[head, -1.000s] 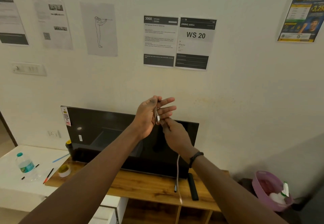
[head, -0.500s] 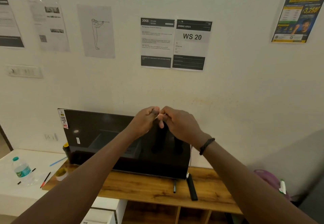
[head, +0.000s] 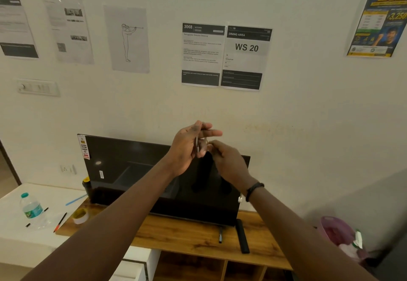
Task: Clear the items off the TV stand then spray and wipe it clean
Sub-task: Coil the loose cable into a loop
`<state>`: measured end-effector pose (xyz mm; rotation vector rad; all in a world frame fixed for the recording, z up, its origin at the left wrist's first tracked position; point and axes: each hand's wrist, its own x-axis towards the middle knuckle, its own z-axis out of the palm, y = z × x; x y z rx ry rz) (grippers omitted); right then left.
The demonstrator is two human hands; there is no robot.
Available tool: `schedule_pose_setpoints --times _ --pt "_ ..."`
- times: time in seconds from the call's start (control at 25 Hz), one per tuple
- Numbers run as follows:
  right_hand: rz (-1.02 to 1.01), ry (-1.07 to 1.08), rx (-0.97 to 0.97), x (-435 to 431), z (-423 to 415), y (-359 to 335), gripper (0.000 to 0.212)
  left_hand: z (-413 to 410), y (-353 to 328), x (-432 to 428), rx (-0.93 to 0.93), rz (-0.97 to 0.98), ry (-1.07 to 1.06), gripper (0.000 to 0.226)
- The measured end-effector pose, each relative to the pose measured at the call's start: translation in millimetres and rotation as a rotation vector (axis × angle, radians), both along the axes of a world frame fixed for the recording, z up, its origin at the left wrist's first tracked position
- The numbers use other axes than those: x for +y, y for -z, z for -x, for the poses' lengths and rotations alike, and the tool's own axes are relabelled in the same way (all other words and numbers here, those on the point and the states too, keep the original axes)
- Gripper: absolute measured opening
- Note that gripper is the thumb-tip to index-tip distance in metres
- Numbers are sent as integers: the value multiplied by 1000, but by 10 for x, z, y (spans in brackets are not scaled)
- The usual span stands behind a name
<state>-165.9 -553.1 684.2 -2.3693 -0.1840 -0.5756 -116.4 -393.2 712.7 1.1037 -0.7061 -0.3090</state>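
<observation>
Cable (head: 197, 145), pale, coiled: left hand (head: 185, 148) grip curls round it; right hand (head: 229, 164) grip pinches the coil; both above bench (head: 187, 234), near side of TV (head: 132, 170).

You have one view only, from the wide-angle camera on your head. It faces the wall (head: 308, 115) straight on and tips slightly down, with the TV stand (head: 187, 234) along the lower edge of the frame. Your left hand (head: 186, 148) and right hand (head: 229, 163) meet at centre frame, near enough to show the thin cable (head: 197, 143) between them.
</observation>
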Motion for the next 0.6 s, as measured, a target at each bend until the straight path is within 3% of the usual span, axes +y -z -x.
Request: schedule_pose_setpoints --times 0.12,0.36,0.48,0.6 --pt "27 -14 62 158 26 150 26 -2 -39 -69 -36 -27 -148 38" --pt "321 -106 88 278 197 60 30 -57 27 -49 -335 -416 -501 34" --pt "412 -107 -8 133 266 -192 26 -73 146 70 -355 -527 -426 44" --pt "398 -23 -137 -83 249 -436 18 -22 264 109 -340 -541 -222 64"
